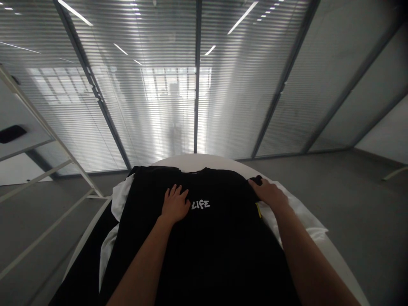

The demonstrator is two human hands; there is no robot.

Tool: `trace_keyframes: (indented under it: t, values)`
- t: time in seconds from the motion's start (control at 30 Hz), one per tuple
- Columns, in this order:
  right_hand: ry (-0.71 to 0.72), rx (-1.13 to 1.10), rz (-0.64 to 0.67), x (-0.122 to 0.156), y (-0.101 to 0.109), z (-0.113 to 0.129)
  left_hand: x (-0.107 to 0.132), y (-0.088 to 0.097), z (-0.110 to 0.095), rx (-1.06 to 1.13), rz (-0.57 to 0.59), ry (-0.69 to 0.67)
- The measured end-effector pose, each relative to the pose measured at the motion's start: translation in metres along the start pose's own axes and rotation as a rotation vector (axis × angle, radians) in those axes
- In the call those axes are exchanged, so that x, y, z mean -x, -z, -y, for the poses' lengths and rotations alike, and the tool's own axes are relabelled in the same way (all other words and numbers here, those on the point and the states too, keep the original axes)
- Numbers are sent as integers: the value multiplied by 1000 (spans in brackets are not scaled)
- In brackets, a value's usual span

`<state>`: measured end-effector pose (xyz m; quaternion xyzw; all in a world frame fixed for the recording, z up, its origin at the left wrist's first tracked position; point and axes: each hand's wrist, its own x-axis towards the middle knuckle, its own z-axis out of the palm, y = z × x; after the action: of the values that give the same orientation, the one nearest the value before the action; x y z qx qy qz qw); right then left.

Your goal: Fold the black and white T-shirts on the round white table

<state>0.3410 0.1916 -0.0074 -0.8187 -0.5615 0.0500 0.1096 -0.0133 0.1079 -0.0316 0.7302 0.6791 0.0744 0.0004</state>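
Observation:
A black T-shirt [219, 238] with white "LIFE" lettering lies spread over a round white table [191, 162]. My left hand [174, 205] rests flat on the shirt's chest, fingers spread, just left of the lettering. My right hand [269, 193] sits at the shirt's right shoulder edge with its fingers closed over a fold of the black fabric. White garments [119, 199] show from under the black shirt on both sides.
A white metal frame [47, 170] stands at the left. Glass walls with horizontal blinds [197, 85] rise behind the table. Grey floor [360, 204] surrounds the table on the right and left.

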Motion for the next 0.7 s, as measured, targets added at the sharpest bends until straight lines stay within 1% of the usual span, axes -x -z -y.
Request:
trace_keyframes:
  t: [0.1, 0.23, 0.33, 0.5, 0.7]
  values:
    - [-74, 13, -3, 12, -3, 10, 0, 0, 0, 8, -4, -1]
    - [-83, 10, 25, 15, 0, 13, 0, -1, 1, 16, -7, -2]
    - [-76, -5, 30, 10, 0, 10, 0, -1, 1, 13, -7, -1]
    - [-65, -85, -34, -3, -6, 6, -1, -1, 1, 12, 6, 1]
    - [33, -254, -39, -22, -12, -5, -2, -4, 2, -1, -17, -6]
